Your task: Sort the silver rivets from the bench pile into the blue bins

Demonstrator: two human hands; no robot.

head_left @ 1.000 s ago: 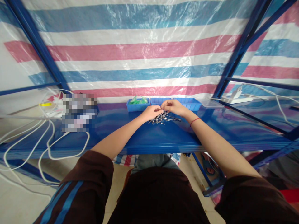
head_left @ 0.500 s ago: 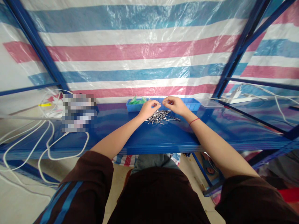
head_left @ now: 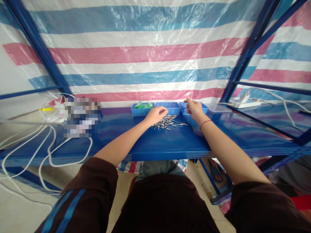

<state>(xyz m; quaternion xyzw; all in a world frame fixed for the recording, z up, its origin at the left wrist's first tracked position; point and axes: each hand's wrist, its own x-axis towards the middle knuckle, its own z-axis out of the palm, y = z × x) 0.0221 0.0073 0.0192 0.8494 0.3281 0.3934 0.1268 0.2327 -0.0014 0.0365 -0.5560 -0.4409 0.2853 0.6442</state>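
Note:
A loose pile of thin silvery metal pins (head_left: 166,121), which look like rivets, lies on the blue shelf top. My left hand (head_left: 156,115) hovers at the pile's left edge, thumb and fingers curled together in a pinch; anything between the tips is too small to make out. Over the right-hand compartment of a blue plastic bin row (head_left: 170,107) is my right hand (head_left: 194,109), its fingers bent and drawn together. Whatever it holds cannot be made out. The left compartment contains crumpled green plastic (head_left: 144,105).
White cables (head_left: 52,152) loop over the shelf's left end beside a blurred patch. A white power strip (head_left: 247,102) and a clear plastic lid (head_left: 220,107) are at the right. Blue metal posts (head_left: 243,61) frame the shelf, with striped sheeting (head_left: 145,55) behind.
My right hand has parted from the left and moved right, over the right compartment. A thin metal pin showed between both hands before. My left hand has barely moved.

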